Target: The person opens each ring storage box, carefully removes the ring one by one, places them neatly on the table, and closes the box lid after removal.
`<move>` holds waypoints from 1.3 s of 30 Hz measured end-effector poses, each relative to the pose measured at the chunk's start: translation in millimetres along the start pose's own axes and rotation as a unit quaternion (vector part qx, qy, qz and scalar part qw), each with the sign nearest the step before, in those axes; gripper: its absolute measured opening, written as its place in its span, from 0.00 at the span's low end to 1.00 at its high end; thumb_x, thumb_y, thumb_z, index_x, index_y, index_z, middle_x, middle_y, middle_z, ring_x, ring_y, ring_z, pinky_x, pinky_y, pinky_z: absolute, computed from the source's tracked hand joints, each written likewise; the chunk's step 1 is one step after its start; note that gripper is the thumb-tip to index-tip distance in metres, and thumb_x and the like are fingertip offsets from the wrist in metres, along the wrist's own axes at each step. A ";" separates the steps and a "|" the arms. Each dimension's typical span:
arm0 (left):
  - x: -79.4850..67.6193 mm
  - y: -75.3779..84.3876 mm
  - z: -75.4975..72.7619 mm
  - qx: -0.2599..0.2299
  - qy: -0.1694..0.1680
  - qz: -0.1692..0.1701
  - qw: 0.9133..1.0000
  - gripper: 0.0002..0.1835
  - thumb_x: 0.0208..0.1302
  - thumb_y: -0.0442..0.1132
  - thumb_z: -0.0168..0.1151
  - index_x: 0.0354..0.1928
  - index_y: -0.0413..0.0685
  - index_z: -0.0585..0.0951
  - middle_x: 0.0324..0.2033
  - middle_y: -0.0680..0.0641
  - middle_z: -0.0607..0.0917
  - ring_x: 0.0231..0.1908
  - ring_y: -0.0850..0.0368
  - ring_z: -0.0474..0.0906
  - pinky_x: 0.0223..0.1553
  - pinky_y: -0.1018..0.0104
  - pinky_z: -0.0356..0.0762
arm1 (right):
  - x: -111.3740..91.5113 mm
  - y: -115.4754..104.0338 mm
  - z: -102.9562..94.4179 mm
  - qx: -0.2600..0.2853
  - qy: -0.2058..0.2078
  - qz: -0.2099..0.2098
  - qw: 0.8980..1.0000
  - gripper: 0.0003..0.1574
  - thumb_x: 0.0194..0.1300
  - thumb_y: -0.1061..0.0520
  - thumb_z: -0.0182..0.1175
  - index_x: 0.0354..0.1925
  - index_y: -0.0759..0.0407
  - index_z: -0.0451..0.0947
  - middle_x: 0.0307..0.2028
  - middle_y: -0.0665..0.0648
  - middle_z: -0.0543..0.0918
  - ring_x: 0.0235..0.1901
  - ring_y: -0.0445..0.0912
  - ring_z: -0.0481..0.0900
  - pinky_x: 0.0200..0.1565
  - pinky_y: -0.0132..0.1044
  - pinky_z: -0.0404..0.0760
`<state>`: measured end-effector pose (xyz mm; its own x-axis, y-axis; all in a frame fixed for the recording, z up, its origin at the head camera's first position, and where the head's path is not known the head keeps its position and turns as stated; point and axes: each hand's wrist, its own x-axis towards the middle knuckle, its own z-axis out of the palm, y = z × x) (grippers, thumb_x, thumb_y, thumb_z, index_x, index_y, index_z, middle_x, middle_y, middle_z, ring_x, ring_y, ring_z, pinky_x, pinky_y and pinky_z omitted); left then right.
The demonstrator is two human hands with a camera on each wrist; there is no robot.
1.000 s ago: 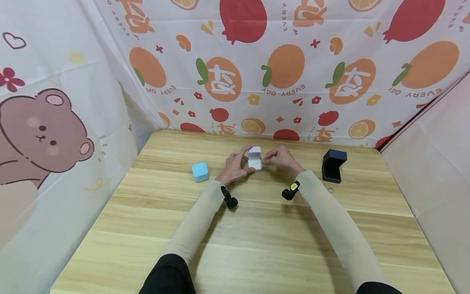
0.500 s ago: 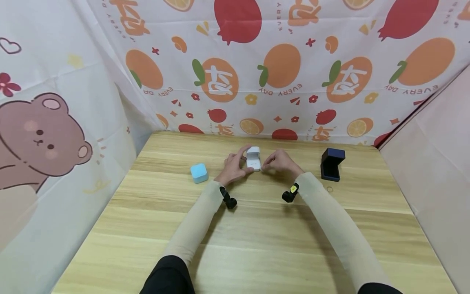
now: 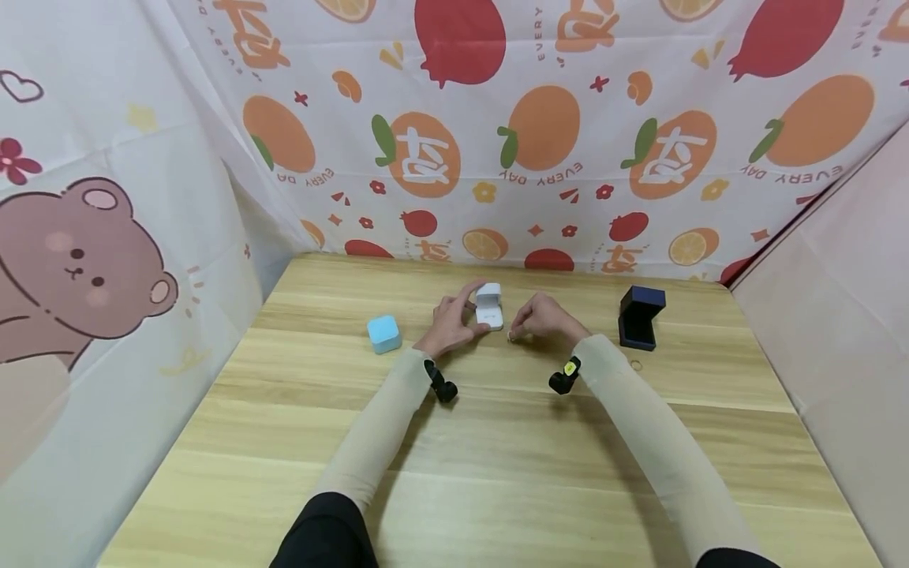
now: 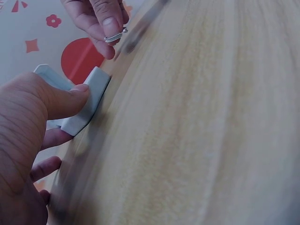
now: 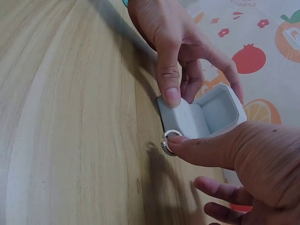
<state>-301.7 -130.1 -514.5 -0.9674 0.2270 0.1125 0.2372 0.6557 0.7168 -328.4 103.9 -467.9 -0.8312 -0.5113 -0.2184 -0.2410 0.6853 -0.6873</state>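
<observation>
A small white ring box [image 3: 488, 309] stands on the table with its lid raised. My left hand [image 3: 450, 325] grips it from the left, thumb on its front edge and fingers behind, one reaching up to the lid. In the right wrist view the box's pale cushion [image 5: 185, 119] shows. Just right of the box, my right hand [image 3: 543, 315] pinches a silver ring [image 5: 169, 142] with a textured band between thumb and fingertip. From the left wrist side, the ring [image 4: 115, 37] hangs below the right thumb, apart from the box.
A light blue box [image 3: 384, 334] sits on the wooden table [image 3: 454, 473] to the left. An opened dark navy ring box [image 3: 640, 318] stands at the right, with a thin gold-coloured ring [image 3: 636, 365] lying in front of it. A fruit-print cloth [image 3: 540, 197] hangs behind the table.
My right hand has drawn the ring back from the white box, slightly toward me and lower. The left hand keeps its grip on the box. The head view has shifted a little.
</observation>
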 end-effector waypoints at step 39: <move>0.3 1.2 -1.1 0.006 -0.003 0.000 1.000 0.48 0.61 0.46 0.74 0.78 0.67 0.56 0.54 0.39 0.84 0.61 0.41 0.68 0.63 0.44 0.57 | -4.6 1.2 6.8 -0.081 -0.005 -0.044 0.996 0.06 0.58 0.55 0.75 0.29 0.55 0.91 0.66 0.69 0.77 0.77 0.61 0.61 0.77 0.64 0.41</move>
<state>-301.8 -130.1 -512.8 -0.9669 0.2314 0.1072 0.2375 0.6638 0.7092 -321.4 103.5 -472.4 -0.7984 -0.5774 -0.1709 -0.3903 0.7124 -0.5832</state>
